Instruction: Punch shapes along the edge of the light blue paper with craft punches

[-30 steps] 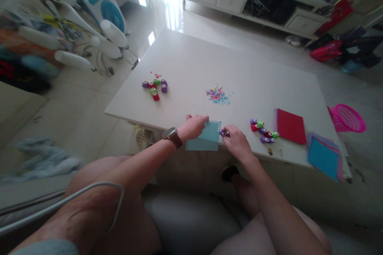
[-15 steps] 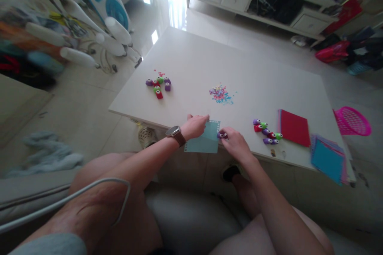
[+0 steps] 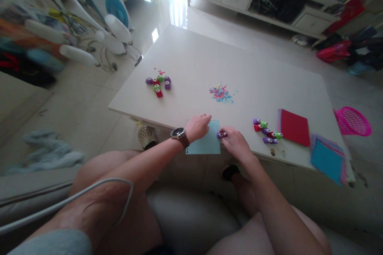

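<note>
- The left hand, the one with the brown-strapped wristwatch, lies flat on the light blue square paper sheet, fingers together and pressed down on its top left part.
- That sheet sits at the near edge of the pale white low table, with its lower part hanging over the edge. Its left side shows a row of little punched holes.
- The right hand is curled around a small purple craft punch at the sheet's right edge; fingertips pinch it, the punch touching or biting the paper, can't tell which.
- Handling guess: the paper looks thin, light and floppy, so it'd slide or crease easily. Best held flat with a palm near the spot being punched, or pinched at an edge.
- The punch looks like hard plastic, small and chunky, easy to grab between thumb and forefinger, probably a bit slick.
- Just to the right there's a cluster of purple, green and red punches, then a red paper stack, then a fanned pile of blue and pink sheets.
- Mid-table is a scatter of colourful paper confetti, and further left another bunch of punches.
- A pink mesh basket sits off the table's right side.
</note>
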{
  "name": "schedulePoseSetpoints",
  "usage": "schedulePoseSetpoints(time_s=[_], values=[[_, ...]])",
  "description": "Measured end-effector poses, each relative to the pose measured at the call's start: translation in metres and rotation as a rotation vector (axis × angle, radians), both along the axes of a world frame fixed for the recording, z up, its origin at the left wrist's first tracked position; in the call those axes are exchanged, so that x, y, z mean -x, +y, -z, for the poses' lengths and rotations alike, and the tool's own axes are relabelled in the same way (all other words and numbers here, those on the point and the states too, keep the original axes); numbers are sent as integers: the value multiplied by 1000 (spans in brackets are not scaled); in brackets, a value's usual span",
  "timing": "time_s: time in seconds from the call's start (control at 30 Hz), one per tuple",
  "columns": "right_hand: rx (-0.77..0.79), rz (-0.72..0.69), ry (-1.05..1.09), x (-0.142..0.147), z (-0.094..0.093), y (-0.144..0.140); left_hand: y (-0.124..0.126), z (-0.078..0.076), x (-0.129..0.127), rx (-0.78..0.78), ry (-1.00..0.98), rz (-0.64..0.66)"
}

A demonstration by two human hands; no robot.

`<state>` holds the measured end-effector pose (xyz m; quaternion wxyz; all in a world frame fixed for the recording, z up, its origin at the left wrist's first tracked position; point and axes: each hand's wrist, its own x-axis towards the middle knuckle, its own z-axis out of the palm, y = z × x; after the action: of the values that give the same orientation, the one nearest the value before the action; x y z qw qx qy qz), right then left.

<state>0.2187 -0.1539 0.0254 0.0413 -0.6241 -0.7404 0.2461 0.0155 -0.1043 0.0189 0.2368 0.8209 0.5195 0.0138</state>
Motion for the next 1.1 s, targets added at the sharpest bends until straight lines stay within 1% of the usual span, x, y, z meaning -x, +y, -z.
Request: schedulePoseSetpoints(time_s=[0.1, 0.23, 0.4, 0.6, 0.87, 1.0, 1.1], values=[[49, 69, 87, 0, 0, 3, -1, 6, -3, 108, -24, 36], [145, 219, 185, -2, -2, 7, -1, 13, -3, 101, -21, 68], [236, 325, 248, -3, -3, 11, -1, 12, -1, 103, -12, 87], [243, 346, 283, -2, -3, 12, -1, 9, -1, 114, -5, 86], [221, 346, 303, 4, -6, 13, 0, 11, -1, 114, -8, 93], [213, 342, 311, 4, -3, 16, 1, 5, -3, 123, 3, 104], [168, 348, 279, 2, 1, 19, 1, -3, -6, 175, 16, 71]])
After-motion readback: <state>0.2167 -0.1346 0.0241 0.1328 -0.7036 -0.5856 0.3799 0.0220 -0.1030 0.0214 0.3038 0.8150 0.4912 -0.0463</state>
